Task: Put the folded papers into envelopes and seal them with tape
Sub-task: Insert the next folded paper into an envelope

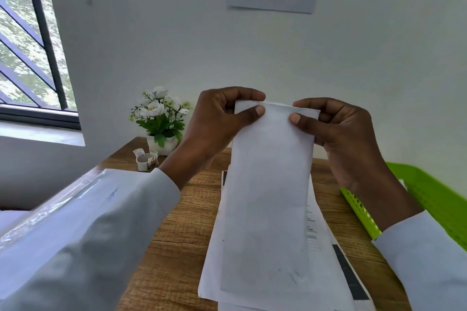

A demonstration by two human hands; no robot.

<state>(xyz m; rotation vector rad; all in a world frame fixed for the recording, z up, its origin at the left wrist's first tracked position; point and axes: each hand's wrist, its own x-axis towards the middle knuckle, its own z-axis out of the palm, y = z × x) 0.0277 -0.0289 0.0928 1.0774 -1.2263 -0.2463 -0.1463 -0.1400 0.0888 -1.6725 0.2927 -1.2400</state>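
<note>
White, thin and floppy, the envelope (267, 197) hangs upright above the stacked papers (326, 247) on the wooden desk (177, 222); I judge its top corners the safest hold. My left hand (217, 118) and right hand (338, 134) each pinch one corner, thumbs facing me, wrists raised.

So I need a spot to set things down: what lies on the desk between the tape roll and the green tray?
In the head view, between the tape roll and green tray lies a stack of papers, with bare wooden desk either side.
</note>
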